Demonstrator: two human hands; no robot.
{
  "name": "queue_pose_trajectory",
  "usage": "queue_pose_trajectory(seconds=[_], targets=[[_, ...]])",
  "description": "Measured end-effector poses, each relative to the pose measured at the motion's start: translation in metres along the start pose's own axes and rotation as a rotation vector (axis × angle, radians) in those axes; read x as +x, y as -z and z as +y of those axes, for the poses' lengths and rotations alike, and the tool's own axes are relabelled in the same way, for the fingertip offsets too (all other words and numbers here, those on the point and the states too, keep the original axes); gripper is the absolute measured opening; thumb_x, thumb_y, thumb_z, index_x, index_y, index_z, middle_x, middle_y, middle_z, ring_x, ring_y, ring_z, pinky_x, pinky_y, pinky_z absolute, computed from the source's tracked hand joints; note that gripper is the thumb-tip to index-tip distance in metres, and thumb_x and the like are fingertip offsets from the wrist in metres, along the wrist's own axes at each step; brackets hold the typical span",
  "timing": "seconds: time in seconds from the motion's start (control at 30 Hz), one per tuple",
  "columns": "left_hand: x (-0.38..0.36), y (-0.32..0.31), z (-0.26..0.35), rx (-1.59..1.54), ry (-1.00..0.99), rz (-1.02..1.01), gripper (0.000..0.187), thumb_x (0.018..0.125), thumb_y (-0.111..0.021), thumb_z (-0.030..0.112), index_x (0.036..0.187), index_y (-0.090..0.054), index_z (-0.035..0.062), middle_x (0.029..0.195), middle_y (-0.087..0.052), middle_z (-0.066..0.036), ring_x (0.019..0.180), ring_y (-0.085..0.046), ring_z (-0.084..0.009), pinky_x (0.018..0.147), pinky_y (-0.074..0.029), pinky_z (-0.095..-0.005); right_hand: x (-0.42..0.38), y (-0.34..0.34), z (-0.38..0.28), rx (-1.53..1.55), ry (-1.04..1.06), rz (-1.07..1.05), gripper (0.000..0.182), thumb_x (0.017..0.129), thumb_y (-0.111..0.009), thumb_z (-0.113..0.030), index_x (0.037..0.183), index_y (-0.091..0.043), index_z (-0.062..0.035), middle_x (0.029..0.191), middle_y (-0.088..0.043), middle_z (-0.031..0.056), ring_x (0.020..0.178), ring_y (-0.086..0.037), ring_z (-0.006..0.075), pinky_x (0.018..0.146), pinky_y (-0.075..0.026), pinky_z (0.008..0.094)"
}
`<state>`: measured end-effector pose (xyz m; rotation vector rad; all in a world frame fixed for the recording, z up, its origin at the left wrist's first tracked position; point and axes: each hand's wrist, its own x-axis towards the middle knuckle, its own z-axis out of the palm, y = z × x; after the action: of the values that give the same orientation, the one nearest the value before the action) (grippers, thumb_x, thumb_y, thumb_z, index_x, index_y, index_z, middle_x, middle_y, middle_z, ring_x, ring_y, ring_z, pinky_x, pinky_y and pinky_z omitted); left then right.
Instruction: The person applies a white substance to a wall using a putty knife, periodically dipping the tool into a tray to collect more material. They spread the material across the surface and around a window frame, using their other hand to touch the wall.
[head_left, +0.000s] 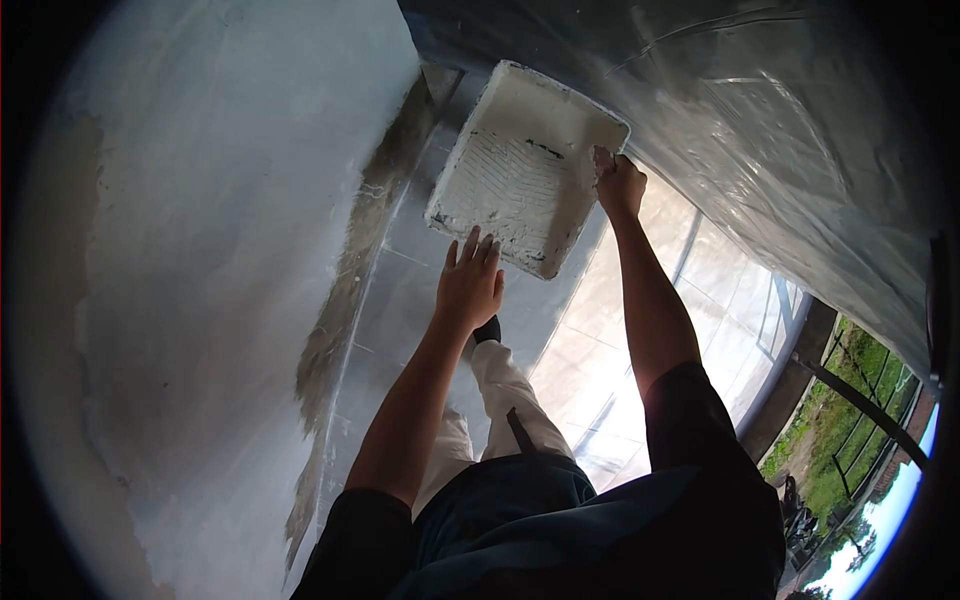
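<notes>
A paint tray [520,165], coated in whitish paint and with a ribbed middle, lies in front of me at the top centre. At its near left edge is my left hand [470,280], fingers spread, the fingertips at the rim. My right hand [620,186] is closed at the tray's right edge, around something small, reddish and paint-smeared that I cannot make out. The inside of the tray shows between my two hands.
A pale, partly painted wall [230,220] rises on the left, with a rough dark strip along its base. Plastic sheeting [770,130] hangs on the right. Tiled floor [400,290] lies below, and grass [855,400] shows at the lower right.
</notes>
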<state>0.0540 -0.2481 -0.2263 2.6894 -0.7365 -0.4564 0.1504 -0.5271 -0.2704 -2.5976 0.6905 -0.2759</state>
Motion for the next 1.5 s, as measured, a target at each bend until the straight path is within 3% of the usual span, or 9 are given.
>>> queue_pose_trajectory(seconds=[0.43,0.57,0.63,0.87,0.97,1.13,1.27,1.37,1.5], targets=[[-0.013,-0.023,-0.003,-0.141,-0.084,0.05,0.038,0.088,-0.053,0.017,0.123,-0.051,0.0031,0.131,-0.051,-0.013,0.134,-0.036,-0.0298,0.108,-0.031,-0.05,0.013,-0.019,-0.005,-0.09,0.058,-0.039,0.027,0.089,-0.058,-0.027,0.082,-0.065,-0.0021,0.074,-0.063,0.026,0.074,-0.064,0.0442,0.067,-0.051,0.0525],[-0.02,-0.023,-0.004,-0.182,-0.071,0.05,0.035,0.088,-0.053,0.015,0.121,-0.052,0.0033,0.129,-0.053,-0.012,0.134,-0.037,-0.0297,0.108,-0.031,-0.0501,0.016,-0.018,-0.003,-0.063,0.061,-0.07,0.028,0.088,-0.059,-0.027,0.081,-0.065,-0.0014,0.075,-0.063,0.0265,0.076,-0.064,0.0441,0.069,-0.05,0.0527],[-0.024,-0.022,-0.005,-0.191,-0.058,0.048,0.035,0.088,-0.053,0.014,0.122,-0.052,0.0038,0.13,-0.053,-0.012,0.134,-0.037,-0.03,0.108,-0.031,-0.05,0.017,-0.024,0.005,-0.072,0.056,-0.047,0.041,0.087,-0.061,-0.039,0.071,-0.063,-0.0012,0.072,-0.063,0.0233,0.069,-0.063,0.0425,0.065,-0.05,0.0491],[-0.037,-0.019,-0.012,-0.17,-0.021,0.071,0.034,0.088,-0.053,0.015,0.12,-0.052,0.0038,0.129,-0.054,-0.012,0.134,-0.036,-0.0296,0.107,-0.032,-0.05,0.012,-0.018,0.007,-0.004,0.085,-0.119,0.034,0.084,-0.063,-0.034,0.071,-0.064,-0.0029,0.068,-0.063,0.0205,0.065,-0.064,0.0381,0.063,-0.051,0.0459],[-0.046,-0.021,-0.016,-0.152,-0.002,0.055,0.035,0.088,-0.053,0.016,0.12,-0.052,0.0037,0.129,-0.054,-0.011,0.134,-0.037,-0.0297,0.107,-0.032,-0.0499,0.007,-0.009,0.001,0.019,0.04,-0.237,0.039,0.083,-0.063,-0.04,0.076,-0.067,-0.0015,0.069,-0.064,0.0223,0.067,-0.066,0.038,0.066,-0.052,0.0461],[-0.066,-0.022,-0.022,-0.137,0.051,0.072,0.035,0.088,-0.053,0.016,0.121,-0.052,0.0037,0.128,-0.054,-0.012,0.133,-0.038,-0.0301,0.107,-0.032,-0.0497,-0.013,0.009,-0.012,0.225,-0.213,-0.401,0.035,0.082,-0.067,-0.034,0.072,-0.067,0.0,0.057,-0.064,0.0127,0.05,-0.065,0.0213,0.055,-0.054,0.0328],[-0.086,-0.011,-0.026,-0.103,0.107,0.06,0.035,0.089,-0.053,0.017,0.121,-0.052,0.0033,0.128,-0.055,-0.012,0.133,-0.038,-0.0309,0.107,-0.032,-0.05,-0.033,0.024,-0.019,0.406,-0.394,-0.508,0.027,0.077,-0.068,-0.023,0.066,-0.064,0.002,0.061,-0.064,0.0102,0.06,-0.067,0.0192,0.057,-0.054,0.0348],[-0.103,-0.001,-0.03,-0.12,0.18,0.074,0.036,0.089,-0.053,0.018,0.122,-0.052,0.0024,0.128,-0.055,-0.013,0.133,-0.038,-0.0313,0.107,-0.032,-0.0501,-0.053,0.028,-0.012,0.52,-0.433,-0.518,0.022,0.08,-0.067,-0.019,0.075,-0.066,0.0024,0.065,-0.064,0.0075,0.056,-0.065,0.0191,0.053,-0.053,0.0346],[-0.137,0.015,-0.035,-0.1,0.259,0.127,0.038,0.089,-0.053,0.017,0.123,-0.051,0.002,0.13,-0.053,-0.013,0.134,-0.037,-0.0313,0.107,-0.031,-0.0499,-0.076,0.03,-0.013,1.009,-0.553,-0.67,0.024,0.085,-0.059,-0.01,0.106,-0.06,0.0018,0.093,-0.065,0.0092,0.075,-0.065,0.0207,0.066,-0.054,0.0346]])
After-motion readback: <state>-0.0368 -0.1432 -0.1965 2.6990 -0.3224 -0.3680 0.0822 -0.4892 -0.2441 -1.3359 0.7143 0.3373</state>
